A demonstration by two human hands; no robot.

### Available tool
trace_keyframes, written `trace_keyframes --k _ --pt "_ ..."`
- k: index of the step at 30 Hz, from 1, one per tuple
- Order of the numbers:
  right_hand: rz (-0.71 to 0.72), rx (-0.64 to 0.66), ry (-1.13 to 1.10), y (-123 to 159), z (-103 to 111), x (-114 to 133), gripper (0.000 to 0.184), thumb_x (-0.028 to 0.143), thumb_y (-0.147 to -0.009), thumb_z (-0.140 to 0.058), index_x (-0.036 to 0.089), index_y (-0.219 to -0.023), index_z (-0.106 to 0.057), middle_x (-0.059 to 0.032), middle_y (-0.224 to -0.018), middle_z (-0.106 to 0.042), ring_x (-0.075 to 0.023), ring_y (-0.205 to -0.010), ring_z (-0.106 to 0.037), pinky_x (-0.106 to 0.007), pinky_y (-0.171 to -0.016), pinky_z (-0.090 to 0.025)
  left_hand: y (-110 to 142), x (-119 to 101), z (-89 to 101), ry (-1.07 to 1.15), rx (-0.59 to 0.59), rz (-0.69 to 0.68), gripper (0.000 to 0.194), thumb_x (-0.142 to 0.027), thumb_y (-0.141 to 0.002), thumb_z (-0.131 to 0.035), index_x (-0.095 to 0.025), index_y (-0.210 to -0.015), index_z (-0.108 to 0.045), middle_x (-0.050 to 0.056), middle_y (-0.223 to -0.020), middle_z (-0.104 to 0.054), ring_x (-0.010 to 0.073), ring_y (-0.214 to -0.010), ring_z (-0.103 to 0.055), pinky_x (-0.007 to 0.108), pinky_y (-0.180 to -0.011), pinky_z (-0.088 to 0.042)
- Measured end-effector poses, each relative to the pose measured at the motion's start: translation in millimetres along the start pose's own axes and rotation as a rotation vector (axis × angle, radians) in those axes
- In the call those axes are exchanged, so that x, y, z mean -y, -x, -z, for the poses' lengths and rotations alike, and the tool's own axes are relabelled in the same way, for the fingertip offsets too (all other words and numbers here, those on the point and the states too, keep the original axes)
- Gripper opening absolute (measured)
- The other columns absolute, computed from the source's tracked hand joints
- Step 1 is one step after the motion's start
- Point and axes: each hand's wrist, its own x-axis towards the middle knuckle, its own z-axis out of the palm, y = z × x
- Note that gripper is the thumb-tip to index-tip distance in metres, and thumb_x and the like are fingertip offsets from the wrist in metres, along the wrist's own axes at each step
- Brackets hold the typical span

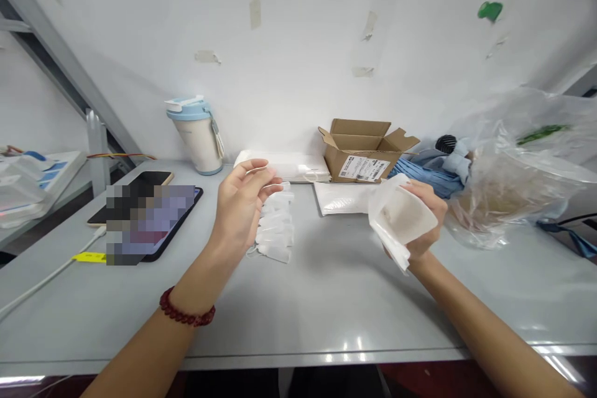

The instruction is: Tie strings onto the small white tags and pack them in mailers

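My left hand hovers over the grey table, fingers loosely curled and apart, with nothing visibly in them. Just right of it lies a row of small clear plastic pieces. My right hand grips a stack of white flat pouches, tilted toward me. Another white pouch lies flat on the table between my hands, further back.
An open cardboard box and a pile of white packets stand by the wall. A blue-lidded cup is back left. A phone and tablet lie left. A clear plastic bag and blue cloth sit right.
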Motion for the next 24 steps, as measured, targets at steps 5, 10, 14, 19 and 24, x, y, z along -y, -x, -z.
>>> trace_keyframes --k 5,10,14,19,24 --pt "-0.029 0.09 0.063 -4.7 1.7 8.4 0.049 0.059 -0.082 -0.039 0.035 -0.125 -0.04 -0.0095 -0.093 -0.057 -0.032 -0.087 -0.059 -0.05 -0.07 -0.048 5.6 -2.4 -3.4 0.003 0.043 -0.002 0.02 -0.022 -0.069 -0.072 -0.016 -0.085 -0.062 0.0 -0.076 -0.061 0.0133 -0.072 -0.064 0.03 -0.073 -0.054" --pt "-0.151 0.172 0.123 1.2 1.4 7.2 0.071 0.079 -0.074 -0.019 0.03 -0.122 -0.039 -0.0118 -0.091 -0.056 -0.0336 -0.086 -0.06 -0.053 -0.068 -0.048 7.1 -4.7 -3.3 0.004 0.069 -0.016 0.019 -0.024 -0.069 -0.072 -0.017 -0.084 -0.062 0.001 -0.078 -0.062 0.0146 -0.072 -0.064 0.031 -0.073 -0.054" --pt "-0.196 0.206 0.109 2.6 -0.8 9.4 0.072 0.078 -0.074 -0.015 0.028 -0.121 -0.038 -0.0125 -0.092 -0.054 -0.0324 -0.086 -0.06 -0.053 -0.069 -0.048 6.8 -4.2 -4.2 0.009 0.067 -0.028 0.02 -0.023 -0.068 -0.074 -0.017 -0.083 -0.063 0.0 -0.077 -0.061 0.0141 -0.072 -0.063 0.03 -0.071 -0.053" --pt "0.003 0.113 -0.031 0.5 -3.8 11.4 0.048 0.061 -0.081 -0.034 0.028 -0.116 -0.04 -0.0101 -0.096 -0.054 -0.0281 -0.086 -0.059 -0.046 -0.068 -0.05 5.4 -4.1 -3.2 0.043 0.079 -0.013 0.018 -0.021 -0.067 -0.073 -0.015 -0.08 -0.063 -0.001 -0.076 -0.059 0.0124 -0.07 -0.062 0.027 -0.067 -0.053" --pt "0.053 0.188 -0.004 -0.8 -8.1 15.1 0.046 0.044 -0.076 -0.047 0.023 -0.117 -0.043 -0.0112 -0.099 -0.055 -0.0285 -0.089 -0.057 -0.046 -0.072 -0.048 7.9 -9.1 -3.7 0.067 0.11 -0.047 0.018 -0.021 -0.067 -0.073 -0.016 -0.081 -0.063 -0.001 -0.076 -0.059 0.012 -0.069 -0.061 0.025 -0.064 -0.053"
